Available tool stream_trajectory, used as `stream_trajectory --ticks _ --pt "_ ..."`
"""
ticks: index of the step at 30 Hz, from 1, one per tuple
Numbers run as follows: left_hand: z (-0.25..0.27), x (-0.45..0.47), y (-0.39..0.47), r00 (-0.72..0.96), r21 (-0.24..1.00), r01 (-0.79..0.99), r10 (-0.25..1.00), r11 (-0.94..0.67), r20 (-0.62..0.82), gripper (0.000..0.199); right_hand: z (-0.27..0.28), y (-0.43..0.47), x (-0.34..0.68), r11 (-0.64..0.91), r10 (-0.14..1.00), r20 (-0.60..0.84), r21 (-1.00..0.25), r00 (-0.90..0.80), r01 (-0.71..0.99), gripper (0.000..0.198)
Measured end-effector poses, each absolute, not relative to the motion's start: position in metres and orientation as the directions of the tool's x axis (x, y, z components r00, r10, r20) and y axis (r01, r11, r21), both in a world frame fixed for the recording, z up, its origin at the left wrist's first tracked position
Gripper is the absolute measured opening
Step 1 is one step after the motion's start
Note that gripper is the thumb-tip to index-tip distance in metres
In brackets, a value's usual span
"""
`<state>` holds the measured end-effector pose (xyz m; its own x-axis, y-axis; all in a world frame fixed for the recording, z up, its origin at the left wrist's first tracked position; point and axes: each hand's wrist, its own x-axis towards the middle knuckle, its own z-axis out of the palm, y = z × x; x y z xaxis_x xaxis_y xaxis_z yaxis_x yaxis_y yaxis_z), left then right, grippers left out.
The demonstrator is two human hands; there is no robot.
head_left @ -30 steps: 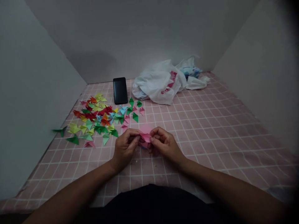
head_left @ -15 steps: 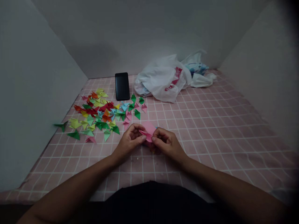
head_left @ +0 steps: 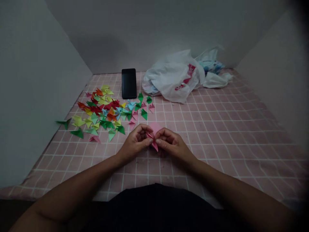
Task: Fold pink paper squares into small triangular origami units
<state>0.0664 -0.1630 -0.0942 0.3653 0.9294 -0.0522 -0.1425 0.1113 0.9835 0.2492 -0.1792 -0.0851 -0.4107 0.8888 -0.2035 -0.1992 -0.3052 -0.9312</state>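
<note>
A partly folded piece of pink origami paper (head_left: pixel 154 146) is pinched between both hands, above the near middle of the cloth. My left hand (head_left: pixel 138 139) is closed on its left side, thumb in front and fingers behind. On the right side, my right hand (head_left: pixel 169 140) grips it between thumb and fingertips. A flat pink part (head_left: pixel 155 127) shows behind the fingertips; whether it belongs to the same sheet I cannot tell. Folded paper pieces (head_left: pixel 106 124) in green, yellow, red, orange, blue and pink lie spread to the left of my hands.
A black phone (head_left: pixel 129 83) lies at the back, by the wall. Beside it are a crumpled white plastic bag (head_left: pixel 166 77) with red print and a smaller white and blue packet (head_left: pixel 213 66). Pink checked cloth (head_left: pixel 217 135) covers the surface, with walls left, right and behind.
The pink paper's front part has been folded into a narrow point facing down towards me. My fingers have drawn closer together around it. The whole view has shifted slightly.
</note>
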Motion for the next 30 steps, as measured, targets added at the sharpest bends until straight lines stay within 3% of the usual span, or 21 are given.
stream_trajectory --ticks 6,12,23,30 --pt "-0.0929 0.0661 -0.162 0.423 0.972 -0.197 0.906 0.127 -0.033 0.036 -0.0866 -0.1792 0.2485 -0.323 0.876 -0.21 -0.924 -0.433 -0.206 0.031" --pt "-0.0913 0.0652 -0.1634 0.43 0.985 -0.147 0.902 0.096 -0.024 0.023 -0.0849 -0.179 0.248 -0.348 0.87 -0.241 -0.918 -0.429 -0.189 0.034" --pt "-0.0889 0.066 -0.1675 0.417 0.997 -0.059 0.908 0.055 -0.025 0.019 -0.0883 -0.1812 0.2471 -0.345 0.878 -0.246 -0.92 -0.411 -0.188 0.028" --pt "-0.0874 0.0672 -0.1692 0.405 0.998 -0.059 0.914 0.025 0.001 0.02 -0.0844 -0.1806 0.2471 -0.246 0.909 -0.182 -0.96 -0.376 -0.131 0.027"
